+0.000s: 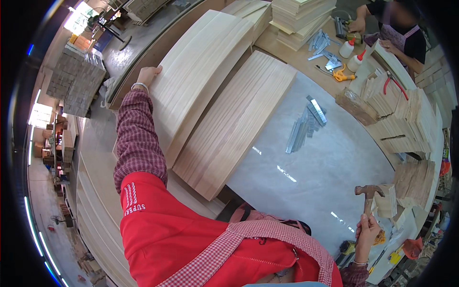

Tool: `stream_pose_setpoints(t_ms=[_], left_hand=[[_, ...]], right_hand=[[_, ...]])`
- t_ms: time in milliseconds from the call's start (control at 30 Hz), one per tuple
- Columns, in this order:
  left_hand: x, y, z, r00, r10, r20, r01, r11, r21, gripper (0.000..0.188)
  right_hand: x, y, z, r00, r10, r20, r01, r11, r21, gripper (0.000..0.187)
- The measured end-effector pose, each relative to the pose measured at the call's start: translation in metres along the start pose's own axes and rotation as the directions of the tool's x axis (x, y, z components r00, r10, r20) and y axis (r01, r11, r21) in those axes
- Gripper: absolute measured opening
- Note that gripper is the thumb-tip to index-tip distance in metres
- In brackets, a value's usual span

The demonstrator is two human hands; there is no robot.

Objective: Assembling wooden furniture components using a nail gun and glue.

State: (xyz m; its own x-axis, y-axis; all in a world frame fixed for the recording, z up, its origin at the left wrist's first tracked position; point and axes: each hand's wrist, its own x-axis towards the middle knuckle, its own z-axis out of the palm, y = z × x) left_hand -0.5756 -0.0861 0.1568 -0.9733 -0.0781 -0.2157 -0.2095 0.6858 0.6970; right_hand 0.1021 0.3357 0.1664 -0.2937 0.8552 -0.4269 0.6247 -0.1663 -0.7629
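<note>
A long pale wooden box stands on the left side of the bench, its broad face up and one side wall showing. My left hand has its fingers closed over the box's left edge. Beside that box, to the right, lies a second wooden panel with a striped grain. At the lower right my right hand grips a hammer by its handle, head up. Close by the hammer is a small stack of wooden pieces. Several strips of metal staples lie on the grey bench top.
Stacked boards rise at the back. Near them are more staple strips, glue bottles and a yellow air gun. Red-handled pliers rest on wood stacks at right. A co-worker works at far right.
</note>
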Motion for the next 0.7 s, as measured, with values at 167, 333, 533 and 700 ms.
stream_pose_setpoints(t_ms=[167,333,533,700], left_hand=[[0.014,-0.011,0.018,0.972,0.228,-0.057,-0.190,0.904,0.384,0.041],[0.001,-0.010,0.029,0.959,0.191,-0.210,-0.122,0.945,0.304,0.055],[-0.011,0.002,0.028,0.957,0.206,-0.206,-0.108,0.908,0.406,0.066],[0.004,-0.016,0.021,0.966,0.176,-0.190,-0.096,0.926,0.365,0.062]], right_hand=[[0.012,-0.011,0.014,0.990,0.104,0.090,-0.117,0.983,0.144,0.010],[0.048,-0.063,0.054,0.978,-0.028,0.209,-0.067,0.899,0.434,0.027],[0.052,-0.038,0.057,0.948,0.132,0.290,-0.230,0.913,0.336,0.007],[0.041,-0.009,0.057,0.948,0.147,0.281,-0.245,0.902,0.355,0.014]])
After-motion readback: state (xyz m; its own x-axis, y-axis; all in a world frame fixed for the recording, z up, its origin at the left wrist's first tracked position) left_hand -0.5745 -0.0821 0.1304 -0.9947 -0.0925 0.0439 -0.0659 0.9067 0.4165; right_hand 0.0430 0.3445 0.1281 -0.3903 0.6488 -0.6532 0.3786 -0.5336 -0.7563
